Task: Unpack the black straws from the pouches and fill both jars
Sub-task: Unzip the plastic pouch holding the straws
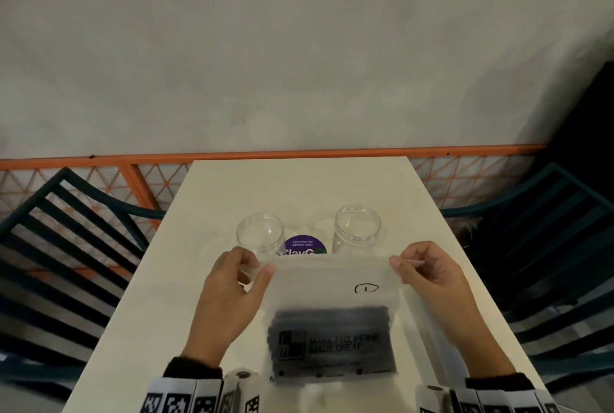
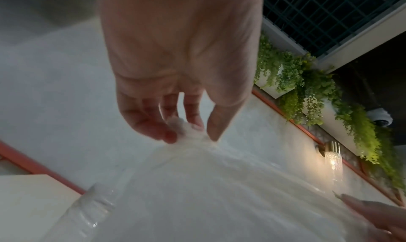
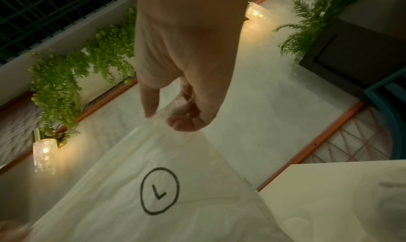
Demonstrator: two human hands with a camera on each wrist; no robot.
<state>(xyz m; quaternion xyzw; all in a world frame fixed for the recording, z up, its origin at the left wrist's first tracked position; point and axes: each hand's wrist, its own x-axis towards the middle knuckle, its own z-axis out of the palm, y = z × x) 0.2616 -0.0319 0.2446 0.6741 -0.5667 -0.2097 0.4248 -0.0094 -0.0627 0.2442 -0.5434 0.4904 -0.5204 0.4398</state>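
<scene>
We are holding a frosted plastic pouch (image 1: 332,306) up over the near part of the white table (image 1: 299,186), one hand at each upper corner. Our left hand (image 1: 229,296) is pinching the top left corner between thumb and fingers (image 2: 151,129), and the plastic is bunching there into a small crumple. Our right hand (image 1: 432,276) is pinching the top right corner; the thumb is lying on the near face and the curled fingers (image 3: 186,122) are sitting behind it. The top edge is stretching straight between both hands.

The black straws (image 1: 332,343) are lying in a dark bundle in the lower half of the pouch, behind a printed label that is too blurred for us to read fully. A hand-drawn circle with the letter L (image 3: 160,191) is marking the pouch near its right side.

Beyond the pouch two clear jars are standing upright and open, the left jar (image 1: 260,233) and the right jar (image 1: 357,228), with a purple round sticker (image 1: 304,246) on the table between them. Both jars seem empty.
</scene>
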